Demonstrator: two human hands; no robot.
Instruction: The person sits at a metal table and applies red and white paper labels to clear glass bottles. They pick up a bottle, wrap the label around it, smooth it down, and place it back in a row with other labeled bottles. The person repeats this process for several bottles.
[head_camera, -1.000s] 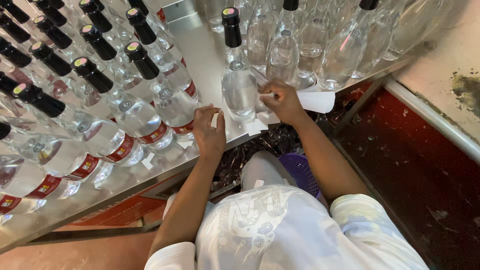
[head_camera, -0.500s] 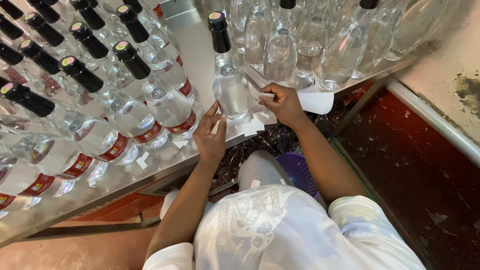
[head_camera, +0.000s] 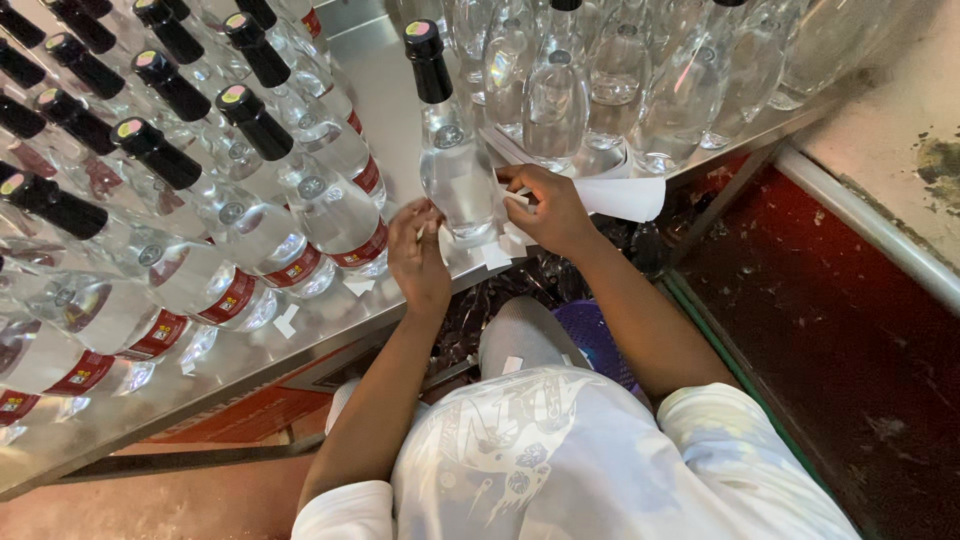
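A clear glass bottle (head_camera: 455, 170) with a black cap stands upright near the front edge of the steel table (head_camera: 390, 80). My left hand (head_camera: 415, 255) is at its lower left side, fingers curled, pinching a small white label against the glass. At the bottle's lower right, my right hand (head_camera: 550, 205) grips a white label sheet (head_camera: 620, 197) that sticks out to the right over the table edge.
Rows of capped bottles with red labels (head_camera: 300, 200) lean across the table's left half. Several uncapped clear bottles (head_camera: 600, 80) crowd the back right. White label scraps (head_camera: 285, 320) lie by the front edge. A purple basket (head_camera: 600, 340) sits below, and a red floor (head_camera: 830, 330) lies to the right.
The bottle has shifted slightly left with both hands staying at its base. My left fingers have closed in against the glass.
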